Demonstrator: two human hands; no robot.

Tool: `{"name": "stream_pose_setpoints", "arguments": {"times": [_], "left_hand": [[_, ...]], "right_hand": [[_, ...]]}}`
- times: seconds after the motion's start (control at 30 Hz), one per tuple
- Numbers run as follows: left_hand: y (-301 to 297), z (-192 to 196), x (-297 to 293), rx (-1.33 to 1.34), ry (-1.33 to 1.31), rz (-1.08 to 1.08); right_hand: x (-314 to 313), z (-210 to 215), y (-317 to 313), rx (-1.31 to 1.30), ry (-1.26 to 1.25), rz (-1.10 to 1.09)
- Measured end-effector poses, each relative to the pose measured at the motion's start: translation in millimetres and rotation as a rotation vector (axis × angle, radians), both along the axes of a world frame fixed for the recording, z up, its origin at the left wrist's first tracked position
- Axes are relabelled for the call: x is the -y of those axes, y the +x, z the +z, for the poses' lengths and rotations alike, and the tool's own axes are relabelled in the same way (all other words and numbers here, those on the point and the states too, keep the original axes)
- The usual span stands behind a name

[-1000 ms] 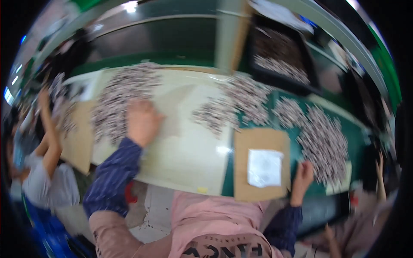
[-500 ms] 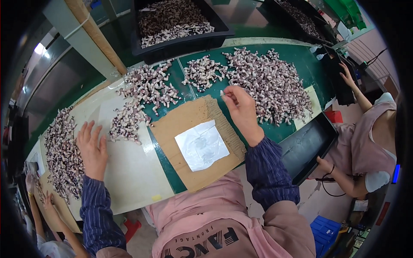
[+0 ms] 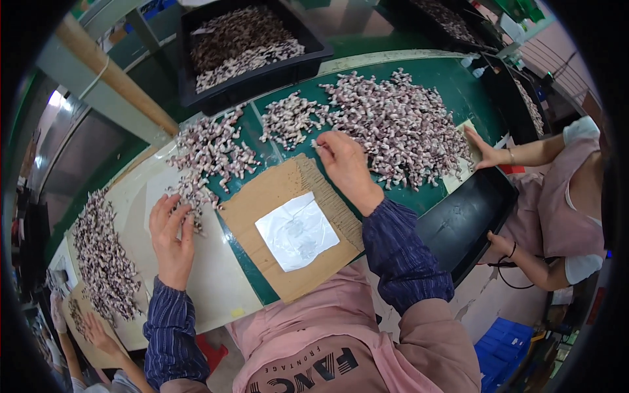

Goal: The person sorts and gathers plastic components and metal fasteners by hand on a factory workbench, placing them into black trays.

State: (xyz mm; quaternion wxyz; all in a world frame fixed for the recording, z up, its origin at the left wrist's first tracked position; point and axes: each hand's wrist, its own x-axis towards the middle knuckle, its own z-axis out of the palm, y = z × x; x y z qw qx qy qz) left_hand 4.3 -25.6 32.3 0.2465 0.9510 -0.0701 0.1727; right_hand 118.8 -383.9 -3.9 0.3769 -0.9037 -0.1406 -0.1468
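Observation:
My left hand (image 3: 171, 242) is over the pale left board, fingers apart, with its fingertips at the lower edge of a middle heap (image 3: 213, 154) of small, knobbly, white and purple-brown pieces. Nothing shows in its grasp. Thumb and forefinger of my right hand (image 3: 347, 167) pinch a small whitish piece (image 3: 316, 144), above the green tabletop and just beyond a torn cardboard sheet (image 3: 252, 209). On the cardboard lies a crumpled white sheet (image 3: 268, 232) with a shiny middle. The large heap (image 3: 400, 124) of the same pieces spreads beside and beyond my right hand.
A smaller heap (image 3: 291, 121) sits at the middle back, a long one (image 3: 105, 259) at the far left. Behind stands a black tray (image 3: 255, 75) of pieces. At right, a co-worker's hand (image 3: 481, 149) touches the big heap; their other holds an empty black tray (image 3: 452, 226).
My left hand has moved right, from the bare board to the middle heap. The right hand still pinches a small piece. The co-worker's hand at right has come down to the large heap.

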Motion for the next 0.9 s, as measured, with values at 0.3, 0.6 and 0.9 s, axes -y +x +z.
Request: {"name": "stream_pose_setpoints", "arguments": {"times": [0.3,0.6,0.9], "left_hand": [[65,28,139,-0.144,-0.327,-0.345],[188,-27,295,-0.267,-0.423,-0.281],[194,-11,326,-0.257,-0.269,-0.103]], "right_hand": [[51,36,-53,0.403,0.013,-0.229],[163,-32,-66,0.098,0.034,-0.808],[120,-18,-21,0.154,0.225,-0.801]]}}
